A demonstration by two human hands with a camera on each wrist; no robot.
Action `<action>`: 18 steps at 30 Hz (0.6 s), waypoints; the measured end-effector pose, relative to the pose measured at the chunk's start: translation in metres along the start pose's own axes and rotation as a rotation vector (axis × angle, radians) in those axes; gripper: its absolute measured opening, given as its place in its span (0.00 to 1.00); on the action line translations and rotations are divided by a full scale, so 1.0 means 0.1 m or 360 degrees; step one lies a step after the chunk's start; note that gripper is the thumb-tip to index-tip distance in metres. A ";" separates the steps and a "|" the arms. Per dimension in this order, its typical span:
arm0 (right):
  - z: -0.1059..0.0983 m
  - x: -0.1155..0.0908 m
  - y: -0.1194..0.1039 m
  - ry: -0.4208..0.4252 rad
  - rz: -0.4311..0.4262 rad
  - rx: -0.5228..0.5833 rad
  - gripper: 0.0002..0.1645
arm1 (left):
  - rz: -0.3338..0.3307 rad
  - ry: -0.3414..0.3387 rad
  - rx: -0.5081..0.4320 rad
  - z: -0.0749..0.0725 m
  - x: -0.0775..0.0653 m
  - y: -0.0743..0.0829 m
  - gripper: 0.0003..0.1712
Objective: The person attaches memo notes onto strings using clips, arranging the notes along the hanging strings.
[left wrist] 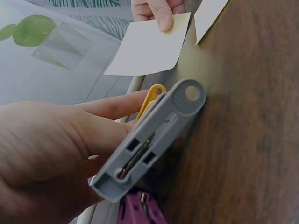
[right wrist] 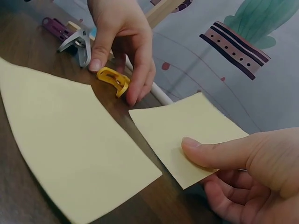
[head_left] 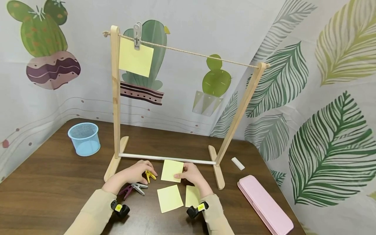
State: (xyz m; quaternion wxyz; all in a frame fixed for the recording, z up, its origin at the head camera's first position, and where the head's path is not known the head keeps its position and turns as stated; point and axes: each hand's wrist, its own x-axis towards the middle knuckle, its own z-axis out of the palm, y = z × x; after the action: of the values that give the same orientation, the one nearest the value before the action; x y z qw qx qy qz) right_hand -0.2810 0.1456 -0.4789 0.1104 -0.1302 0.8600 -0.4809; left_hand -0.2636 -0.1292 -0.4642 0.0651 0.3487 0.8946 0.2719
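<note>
My left hand (head_left: 137,172) has thumb and fingers around a yellow plastic clip (right wrist: 113,80) low over the table. Beside that hand lie a grey clip (head_left: 138,187) and a purple clip (head_left: 126,192), the grey one large in front of the fingers in the left wrist view. A yellow sticky note (head_left: 171,170) is pinched at its right edge by my right hand (head_left: 192,173), thumb on top. Two more notes are on the table below: one whole sheet (head_left: 170,198) and another (head_left: 192,195) partly covered by the right wrist.
Behind the hands stands a wooden frame (head_left: 116,98) with a rope (head_left: 191,51) across its top. A grey clip (head_left: 136,35) holds a yellow note (head_left: 135,60) on the rope. A blue mesh cup (head_left: 85,140) stands left; a white eraser (head_left: 238,163) and pink case (head_left: 265,204) lie right.
</note>
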 end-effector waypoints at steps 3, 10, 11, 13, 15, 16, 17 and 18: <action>0.01 0.00 0.01 0.0025 -0.0025 -0.0056 0.13 | 0.0005 0.0006 0.0006 0.00 0.00 0.00 0.19; 0.03 0.01 0.02 0.0030 -0.0068 -0.0040 0.14 | -0.0008 0.0016 -0.0009 0.00 0.00 -0.01 0.18; 0.03 0.01 0.01 0.0032 -0.0067 -0.0043 0.14 | -0.0014 0.0017 -0.0012 0.00 0.01 -0.01 0.18; 0.03 0.00 0.01 0.0031 -0.0063 -0.0050 0.14 | -0.0026 0.0021 -0.0027 0.00 0.01 -0.02 0.18; 0.03 0.00 0.01 0.0023 -0.0062 -0.0070 0.14 | -0.0020 0.0032 -0.0034 0.00 0.01 -0.03 0.17; 0.03 0.00 0.01 0.0019 -0.0063 -0.0081 0.13 | -0.0011 0.0039 -0.0039 -0.01 0.01 -0.04 0.16; 0.03 0.00 0.01 0.0014 -0.0066 -0.0092 0.13 | 0.0002 0.0050 -0.0045 -0.01 0.01 -0.04 0.16; 0.02 0.00 0.01 0.0009 -0.0066 -0.0103 0.13 | 0.0029 0.0067 -0.0046 -0.01 0.00 -0.05 0.15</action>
State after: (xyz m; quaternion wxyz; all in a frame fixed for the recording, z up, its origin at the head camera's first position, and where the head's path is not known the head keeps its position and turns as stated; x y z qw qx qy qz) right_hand -0.2804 0.1439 -0.4807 0.0937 -0.1503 0.8724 -0.4555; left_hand -0.2671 -0.1324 -0.4663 0.0488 0.3500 0.8885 0.2926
